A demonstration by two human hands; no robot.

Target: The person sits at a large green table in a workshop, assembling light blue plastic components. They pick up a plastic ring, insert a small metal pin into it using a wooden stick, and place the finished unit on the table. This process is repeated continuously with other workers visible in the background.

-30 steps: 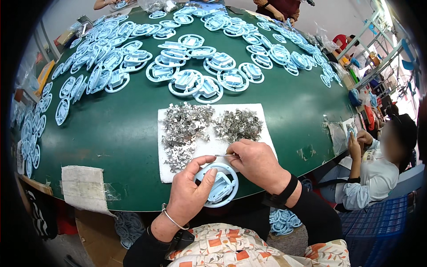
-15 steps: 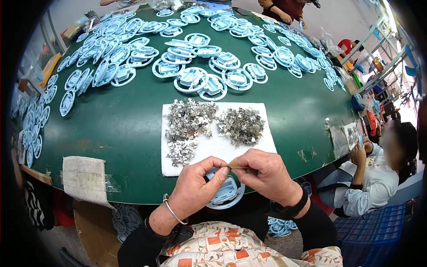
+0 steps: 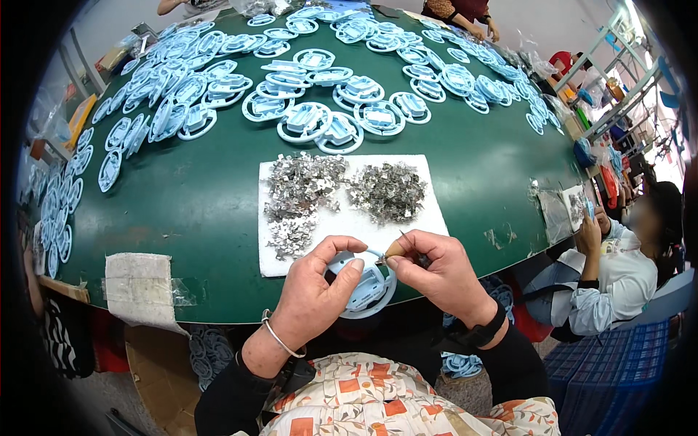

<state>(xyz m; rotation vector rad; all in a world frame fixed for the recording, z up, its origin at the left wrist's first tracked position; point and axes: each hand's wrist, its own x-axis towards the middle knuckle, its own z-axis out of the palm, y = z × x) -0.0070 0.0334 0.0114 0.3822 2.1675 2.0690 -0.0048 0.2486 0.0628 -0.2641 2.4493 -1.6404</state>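
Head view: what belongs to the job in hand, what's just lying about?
In use:
blue ring part, in the left hand
small metallic item, pinched by the right hand
two heaps of metal pieces on the white board
similar blue parts on the table

Seemingly just lying about:
off-white cloth
yellow item, left
brown cardboard below the table

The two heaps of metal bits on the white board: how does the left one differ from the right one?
The left heap is larger and stretches farther toward the person; the right heap is smaller and more compact. The left heap has a bright silvery near end, while the right heap looks darker overall. Both are loose piles of small metal bits lying on the white board.
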